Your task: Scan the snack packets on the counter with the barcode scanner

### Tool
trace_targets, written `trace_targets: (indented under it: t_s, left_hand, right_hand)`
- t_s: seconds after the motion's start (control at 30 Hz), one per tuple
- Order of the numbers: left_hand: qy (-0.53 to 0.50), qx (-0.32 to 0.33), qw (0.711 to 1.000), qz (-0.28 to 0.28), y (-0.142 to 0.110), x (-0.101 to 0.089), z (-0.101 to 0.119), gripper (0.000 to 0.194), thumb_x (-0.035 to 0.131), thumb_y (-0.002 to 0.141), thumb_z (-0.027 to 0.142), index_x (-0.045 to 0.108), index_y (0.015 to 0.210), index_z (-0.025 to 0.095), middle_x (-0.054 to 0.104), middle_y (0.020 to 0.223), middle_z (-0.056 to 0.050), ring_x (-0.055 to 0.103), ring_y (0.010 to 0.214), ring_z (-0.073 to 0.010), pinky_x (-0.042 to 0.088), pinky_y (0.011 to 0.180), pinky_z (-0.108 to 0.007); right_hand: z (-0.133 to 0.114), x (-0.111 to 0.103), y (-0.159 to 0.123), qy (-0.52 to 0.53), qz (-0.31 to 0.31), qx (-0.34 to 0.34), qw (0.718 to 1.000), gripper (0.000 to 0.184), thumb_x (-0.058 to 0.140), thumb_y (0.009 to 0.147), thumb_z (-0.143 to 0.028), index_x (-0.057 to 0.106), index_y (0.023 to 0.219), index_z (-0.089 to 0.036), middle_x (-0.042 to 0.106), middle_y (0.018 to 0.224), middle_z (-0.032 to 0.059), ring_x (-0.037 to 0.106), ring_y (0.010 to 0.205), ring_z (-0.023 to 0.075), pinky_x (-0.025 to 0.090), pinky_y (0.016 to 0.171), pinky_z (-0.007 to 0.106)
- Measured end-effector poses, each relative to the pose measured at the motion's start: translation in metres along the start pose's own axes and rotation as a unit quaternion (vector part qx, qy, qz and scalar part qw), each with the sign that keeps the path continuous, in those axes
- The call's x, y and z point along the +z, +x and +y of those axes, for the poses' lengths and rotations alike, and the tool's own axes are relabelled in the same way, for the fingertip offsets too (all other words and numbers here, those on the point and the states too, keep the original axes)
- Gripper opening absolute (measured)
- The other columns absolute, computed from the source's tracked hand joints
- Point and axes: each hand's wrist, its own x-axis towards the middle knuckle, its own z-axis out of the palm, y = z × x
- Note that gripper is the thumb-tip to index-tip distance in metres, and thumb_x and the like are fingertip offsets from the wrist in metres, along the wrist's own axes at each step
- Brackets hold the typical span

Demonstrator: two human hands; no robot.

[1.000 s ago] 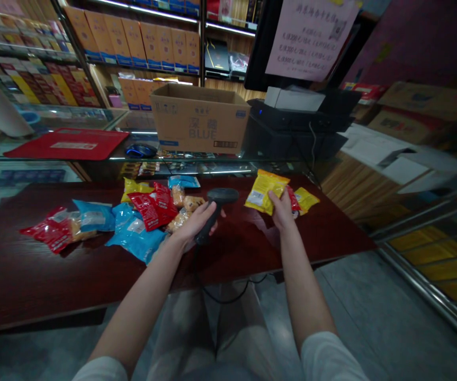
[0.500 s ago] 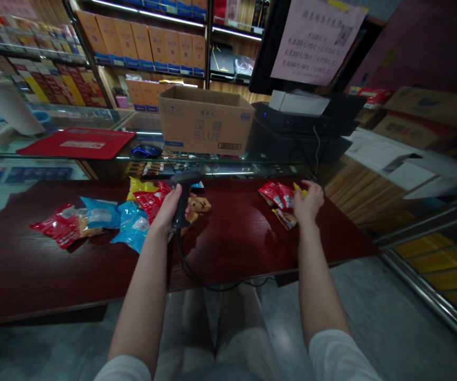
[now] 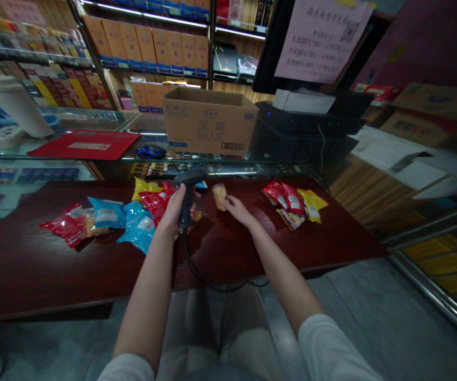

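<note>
I see a dark red-brown table (image 3: 228, 251) on my feed, glossy top. Left side, bunched bags: far-left red bag (image 3: 68, 226), small blue bag (image 3: 107, 212), larger blue bag (image 3: 137, 226), inner red bag (image 3: 152, 205), yellow bag (image 3: 144, 187) behind. Right side I get two red packets (image 3: 276, 193), yellow packet (image 3: 313, 204) beside them, brownish packet (image 3: 290, 219) in front.

Black handheld scanner (image 3: 187, 205), near upright, head on top, in left grip (image 3: 173, 210), cord (image 3: 186, 246) trailing from its base, small clear-wrapped golden-brown snack (image 3: 219, 194), on end, slightly tilted, pinched low in right grip (image 3: 236, 209), over bench (image 3: 228, 248), contact unclear.
</note>
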Motion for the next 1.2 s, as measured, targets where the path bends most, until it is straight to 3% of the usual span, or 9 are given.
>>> trace_targets:
  t_s: [0.1,0.2,0.3,0.53,0.83,1.0,1.07,1.1,1.2]
  left_hand:
    - [-0.015,-0.013,0.999,-0.050,-0.002,0.008,-0.001,0.064,0.052,0.083,0.076,0.064,0.095,0.014,0.048,0.044,0.003,0.044,0.036,-0.0102,0.033,0.038,-0.021]
    - [-0.020,-0.048,0.993,-0.109,-0.006,0.018,-0.004,0.065,0.054,0.081,0.076,0.064,0.098,0.014,0.048,0.045,0.004,0.043,0.036,-0.0105,0.033,0.037,-0.021]
    - [-0.020,-0.069,0.985,-0.155,-0.008,0.028,-0.010,0.066,0.054,0.080,0.077,0.064,0.098,0.014,0.047,0.044,0.004,0.043,0.035,-0.0107,0.031,0.036,-0.021]
    - [0.020,-0.067,0.980,-0.184,-0.015,0.046,-0.023,0.065,0.055,0.083,0.074,0.063,0.103,0.013,0.047,0.044,0.005,0.044,0.037,-0.0096,0.032,0.038,-0.020]
    - [0.014,-0.056,0.982,-0.178,-0.019,0.059,-0.029,0.057,0.062,0.079,0.072,0.056,0.091,0.017,0.049,0.050,0.006,0.042,0.037,-0.0081,0.036,0.038,-0.021]
    - [0.025,-0.070,0.980,-0.184,-0.016,0.045,-0.023,0.062,0.059,0.080,0.074,0.062,0.098,0.015,0.050,0.050,0.004,0.047,0.039,-0.0102,0.037,0.038,-0.020]
    - [0.040,-0.074,0.983,-0.164,-0.013,0.031,-0.015,0.064,0.060,0.079,0.074,0.063,0.101,0.014,0.052,0.050,0.002,0.049,0.039,-0.0109,0.038,0.037,-0.020]
    - [0.050,-0.078,0.985,-0.147,-0.011,0.022,-0.011,0.065,0.060,0.079,0.074,0.064,0.102,0.014,0.053,0.050,0.002,0.049,0.039,-0.0111,0.038,0.037,-0.020]
    - [0.056,-0.077,0.993,-0.076,-0.007,-0.003,-0.002,0.064,0.059,0.081,0.072,0.064,0.102,0.012,0.054,0.051,0.001,0.049,0.038,-0.0105,0.038,0.036,-0.019]
  right_hand:
    - [-0.005,-0.042,-0.021,0.068,-0.003,0.031,0.997,0.045,0.040,0.091,-0.061,0.062,0.096,-0.021,0.072,0.081,0.0063,0.067,0.079,0.0234,0.057,0.077,0.041]
    - [-0.009,-0.076,-0.040,0.194,0.010,0.066,0.979,0.036,0.042,0.090,-0.047,0.061,0.107,-0.021,0.076,0.095,0.0080,0.071,0.082,0.0219,0.058,0.075,0.037]
    - [-0.010,-0.092,-0.050,0.281,0.021,0.079,0.956,0.033,0.047,0.086,-0.032,0.060,0.114,-0.022,0.075,0.111,0.0077,0.072,0.089,0.0210,0.059,0.076,0.035]
    - [-0.005,-0.088,-0.047,0.272,0.002,0.079,0.959,0.042,0.054,0.077,-0.023,0.057,0.120,-0.026,0.076,0.110,0.0034,0.073,0.094,0.0214,0.061,0.077,0.037]
    - [-0.002,-0.077,-0.047,0.187,0.004,0.063,0.980,0.045,0.061,0.068,-0.034,0.062,0.111,-0.024,0.076,0.102,0.0055,0.071,0.090,0.0252,0.058,0.080,0.043]
    - [-0.014,-0.085,-0.057,0.045,0.097,-0.009,0.994,0.043,0.063,0.074,-0.046,0.061,0.113,-0.026,0.071,0.110,0.0057,0.066,0.098,0.0250,0.054,0.084,0.041]
    - [-0.029,-0.102,-0.066,-0.103,0.165,-0.087,0.977,0.047,0.064,0.078,-0.049,0.060,0.118,-0.025,0.067,0.118,0.0078,0.062,0.107,0.0260,0.049,0.096,0.044]
    - [-0.037,-0.115,-0.072,-0.187,0.209,-0.121,0.952,0.050,0.066,0.077,-0.050,0.060,0.120,-0.024,0.065,0.119,0.0094,0.060,0.109,0.0270,0.046,0.099,0.046]
    - [-0.054,-0.158,-0.083,-0.424,0.332,-0.106,0.836,0.057,0.069,0.075,-0.047,0.061,0.124,-0.021,0.061,0.120,0.0144,0.055,0.110,0.0317,0.042,0.101,0.052]
